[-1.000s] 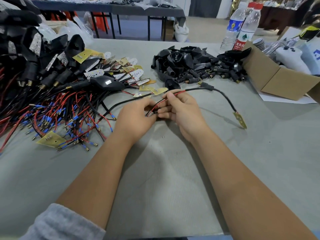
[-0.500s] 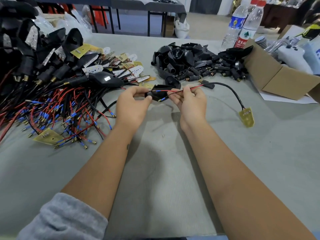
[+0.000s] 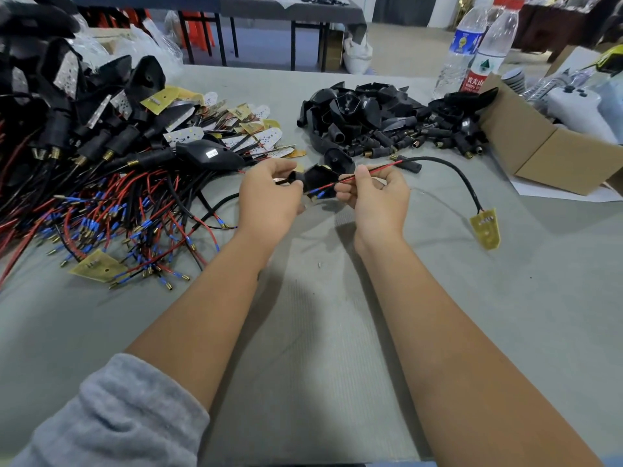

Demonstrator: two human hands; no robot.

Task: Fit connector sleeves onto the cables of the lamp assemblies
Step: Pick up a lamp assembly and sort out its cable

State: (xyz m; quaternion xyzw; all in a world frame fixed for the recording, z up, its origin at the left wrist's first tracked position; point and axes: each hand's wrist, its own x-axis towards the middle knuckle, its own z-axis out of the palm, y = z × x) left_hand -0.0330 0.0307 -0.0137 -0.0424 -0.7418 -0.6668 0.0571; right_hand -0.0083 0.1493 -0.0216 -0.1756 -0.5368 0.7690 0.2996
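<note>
My left hand (image 3: 269,197) grips a black plastic sleeve housing (image 3: 317,180) above the grey table. My right hand (image 3: 374,197) pinches a red and a black wire with blue-tipped ends (image 3: 357,176), held against the housing's right side. From those wires a black cable (image 3: 462,176) curves right to a small yellow circuit board (image 3: 485,229) that lies on the table. A black connector sleeve (image 3: 409,163) sits on that cable behind my right hand.
A big tangle of finished lamp assemblies with red and black wires (image 3: 101,197) fills the left. A heap of loose black housings and sleeves (image 3: 381,119) lies at the back. A cardboard box (image 3: 539,150) and two water bottles (image 3: 472,48) stand at the right.
Both hands rose from the table and moved apart. My left hand now holds a black housing, and the blue wire ends sit at its opening. The circuit board slid slightly right.
</note>
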